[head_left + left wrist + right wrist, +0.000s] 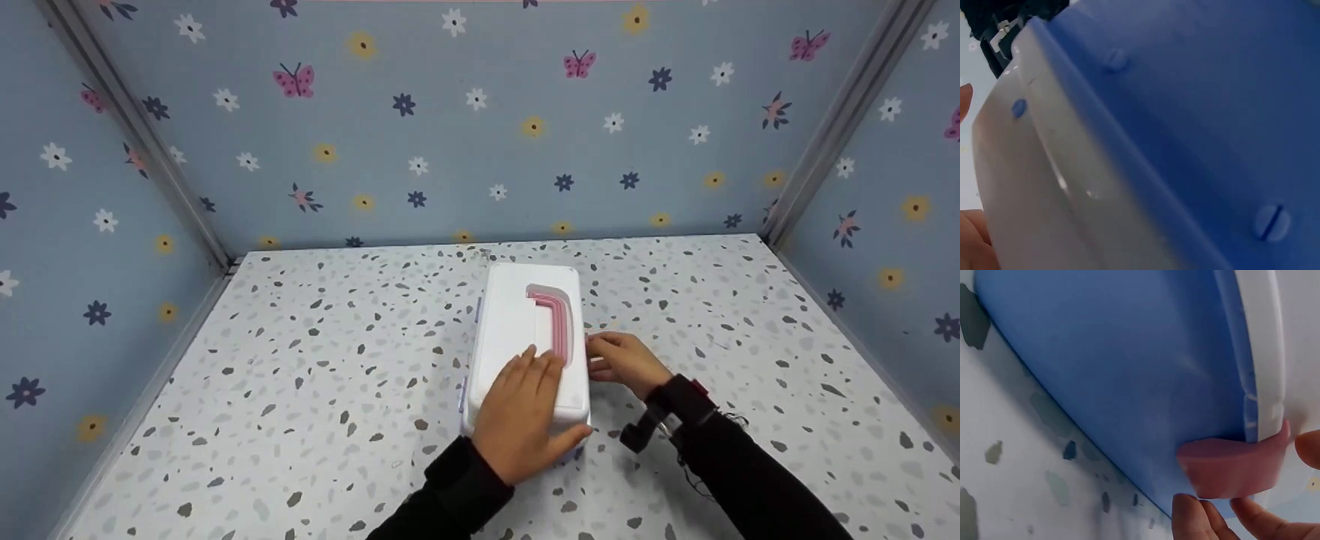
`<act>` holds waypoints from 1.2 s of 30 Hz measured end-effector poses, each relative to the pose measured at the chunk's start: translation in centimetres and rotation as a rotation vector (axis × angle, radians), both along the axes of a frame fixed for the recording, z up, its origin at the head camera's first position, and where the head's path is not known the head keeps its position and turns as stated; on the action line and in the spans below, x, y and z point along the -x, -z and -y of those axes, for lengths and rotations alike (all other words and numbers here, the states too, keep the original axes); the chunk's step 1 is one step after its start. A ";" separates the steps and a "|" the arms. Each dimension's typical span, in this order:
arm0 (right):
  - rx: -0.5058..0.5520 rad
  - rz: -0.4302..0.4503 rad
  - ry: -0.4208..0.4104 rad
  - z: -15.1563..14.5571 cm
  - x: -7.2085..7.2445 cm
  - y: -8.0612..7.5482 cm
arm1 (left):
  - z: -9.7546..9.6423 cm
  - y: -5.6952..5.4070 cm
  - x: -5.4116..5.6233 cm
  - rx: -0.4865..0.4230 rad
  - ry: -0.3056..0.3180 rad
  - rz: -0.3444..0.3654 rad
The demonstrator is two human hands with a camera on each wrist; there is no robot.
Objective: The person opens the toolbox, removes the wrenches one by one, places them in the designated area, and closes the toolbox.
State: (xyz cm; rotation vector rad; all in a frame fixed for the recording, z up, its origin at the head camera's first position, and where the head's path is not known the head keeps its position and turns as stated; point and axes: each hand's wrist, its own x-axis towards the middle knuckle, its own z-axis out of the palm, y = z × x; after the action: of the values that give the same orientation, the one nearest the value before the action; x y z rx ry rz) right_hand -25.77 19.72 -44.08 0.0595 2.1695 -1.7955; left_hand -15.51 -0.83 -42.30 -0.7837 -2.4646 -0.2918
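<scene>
A storage box with a white lid point(517, 315) and a blue body point(1202, 112) stands lengthwise on the table, its lid down. A pink carry handle point(560, 322) lies folded in a recess of the lid. My left hand point(521, 420) rests on the near part of the lid with fingers stretched forward and thumb out to the right. At the box's right side, my right hand point(626, 362) has its curled fingers at a pink latch point(1235, 467). In the right wrist view, fingertips point(1188, 509) meet the latch's edge and the thumb lies by the lid.
The box sits on a white speckled tabletop point(315, 420). Flowered blue panels point(450, 135) enclose the table at the back and both sides. A dark wrist camera mount point(643, 431) sticks out from the right wrist, close to the box.
</scene>
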 end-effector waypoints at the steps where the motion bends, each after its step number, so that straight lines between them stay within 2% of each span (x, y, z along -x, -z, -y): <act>1: 0.013 0.019 -0.005 0.0 0.0 0.1 | -0.1 0.1 0.0 0.011 -0.016 -0.008; 7: 0.097 0.054 -0.050 -0.3 -0.1 0.9 | -0.4 0.4 0.0 0.051 -0.065 -0.021; 15: 0.227 0.095 -0.116 -0.8 -0.2 1.4 | -0.5 0.7 0.0 0.023 -0.067 -0.021; 19: 0.259 0.106 -0.148 -1.1 -0.2 1.5 | -0.5 0.7 0.0 0.019 -0.067 -0.026; 25: 0.261 0.104 -0.168 -1.4 -0.1 1.6 | -0.4 0.6 -0.1 0.021 -0.059 -0.018; 30: 0.245 0.076 -0.136 -1.5 -0.2 1.4 | -0.4 0.6 0.0 0.012 -0.053 -0.015; 36: 0.117 -0.009 -0.096 -1.4 -0.3 0.9 | -0.4 0.7 0.2 0.016 -0.058 -0.041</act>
State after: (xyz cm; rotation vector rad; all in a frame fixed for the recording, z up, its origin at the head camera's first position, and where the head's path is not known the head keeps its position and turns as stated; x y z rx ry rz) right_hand -25.43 21.12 -44.93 -0.0782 2.0325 -1.8673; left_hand -15.66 -0.47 -43.00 -0.7163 -2.4487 -0.2325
